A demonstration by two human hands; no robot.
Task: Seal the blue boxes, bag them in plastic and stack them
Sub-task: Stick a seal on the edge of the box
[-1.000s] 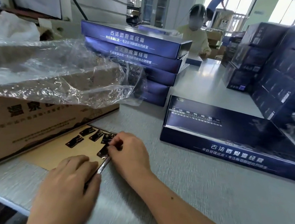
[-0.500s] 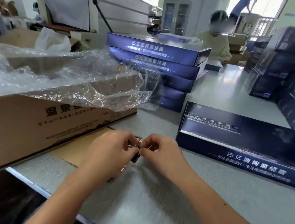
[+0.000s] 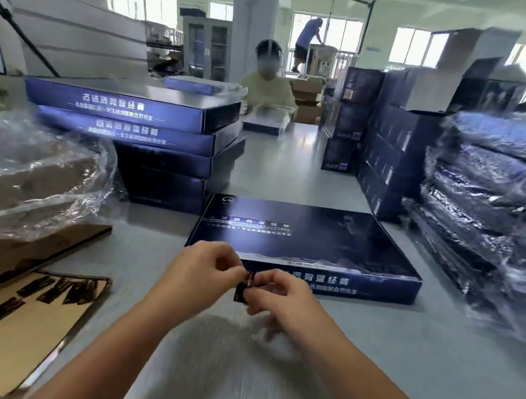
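Both hands now raised off sticker sheet (image 3: 9,310), left hand (image 3: 203,271) & right hand (image 3: 279,296) pinching one dark sticker (image 3: 244,288) just near blue box (image 3: 308,248).

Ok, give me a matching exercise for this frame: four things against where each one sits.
Things:
1. sticker
2. flat box
3. bagged boxes
4. sticker sheet

Places:
A. far right, stacked
B. near left, on the table
C. between both hands
D. just beyond the hands

Pairs: 1-C, 2-D, 3-A, 4-B
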